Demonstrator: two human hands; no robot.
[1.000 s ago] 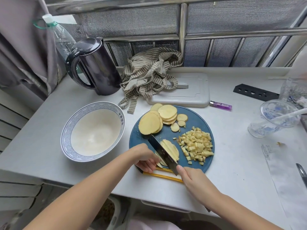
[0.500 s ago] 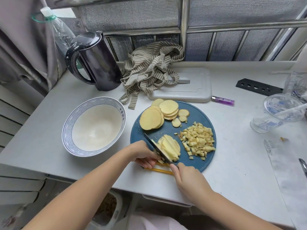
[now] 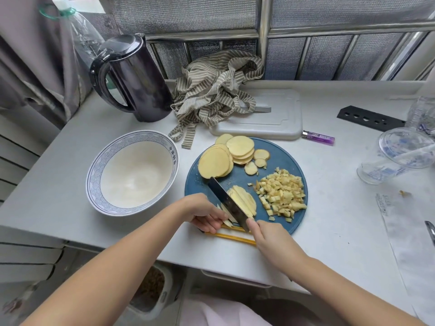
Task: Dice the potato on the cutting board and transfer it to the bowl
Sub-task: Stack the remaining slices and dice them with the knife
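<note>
Right hand [image 3: 270,243] grips one knife [image 3: 223,198], left hand [image 3: 202,212] pinches potato strips [image 3: 226,217]; one board [image 3: 235,181], one bowl [image 3: 94,184], grey counter [image 3: 70,198]

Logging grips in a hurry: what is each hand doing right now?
Left hand: closed, fingers curled on the sliced potato stack.
Right hand: closed, gripping the knife by its handle.

A single wide-angle camera sits on the person's head, looking forward and down from close above the counter [image 3: 58,184]; the blue cutting board [image 3: 284,158] lies mid-frame, window grille [image 3: 188,20] along the top.
</note>
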